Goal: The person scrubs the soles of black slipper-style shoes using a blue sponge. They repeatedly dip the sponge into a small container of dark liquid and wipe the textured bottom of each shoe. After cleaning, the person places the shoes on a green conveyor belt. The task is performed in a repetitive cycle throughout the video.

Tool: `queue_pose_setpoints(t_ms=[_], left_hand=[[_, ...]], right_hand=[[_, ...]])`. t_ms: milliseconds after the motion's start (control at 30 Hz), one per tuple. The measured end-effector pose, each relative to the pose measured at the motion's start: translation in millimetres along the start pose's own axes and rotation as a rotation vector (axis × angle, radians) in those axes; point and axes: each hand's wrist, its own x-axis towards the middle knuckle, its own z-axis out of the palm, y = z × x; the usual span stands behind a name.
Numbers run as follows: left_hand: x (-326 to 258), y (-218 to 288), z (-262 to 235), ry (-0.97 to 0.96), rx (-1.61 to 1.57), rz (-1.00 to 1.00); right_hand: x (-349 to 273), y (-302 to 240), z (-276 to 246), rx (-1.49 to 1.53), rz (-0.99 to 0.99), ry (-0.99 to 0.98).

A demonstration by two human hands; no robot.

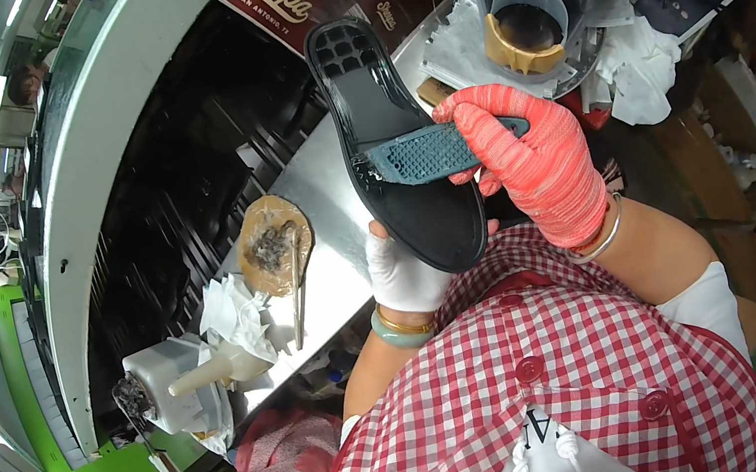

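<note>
Two gloved hands hold two things: the right hand in pink-red knit (530, 149) has its fingers closed around a blue-grey brush with a dimpled back (425, 157), whose front part lies over the middle of a long, glossy black shoe sole (413, 206). The left hand in white glove (400, 275) grips this sole around its near end from below, with fingers partly hidden; the sole is before the chest, beside the pale, bright table (330, 239).
</note>
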Motion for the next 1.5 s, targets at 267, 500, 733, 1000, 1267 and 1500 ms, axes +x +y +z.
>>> queue_pose_setpoints(t_ms=[267, 500, 733, 1000, 1267, 1500], left_hand=[[-5.5, 3.4, 6.3, -0.008, 0.216, -0.1], [-14.7, 4.0, 1.9, -0.037, 0.272, -0.205], [-17.7, 5.3, 1.7, -0.018, 0.258, -0.225], [-12.6, 6.9, -0.2, 0.077, 0.081, -0.128], [-14.2, 7.8, -12.2, 0.036, 0.087, -0.049], [-14.0, 9.9, -12.3, 0.078, 0.107, -0.037]], right_hand=[[11.4, -15.2, -3.6, 0.015, -0.15, 0.038], [27.8, -29.2, -5.7, 0.084, -0.201, 0.049], [34.0, -39.7, -9.0, -0.074, -0.225, -0.009], [-2.1, -11.8, -8.2, -0.076, 0.052, -0.091], [-12.8, -4.6, -3.4, -0.141, 0.137, -0.115], [-8.5, -5.5, -7.7, -0.126, 0.148, -0.091]])
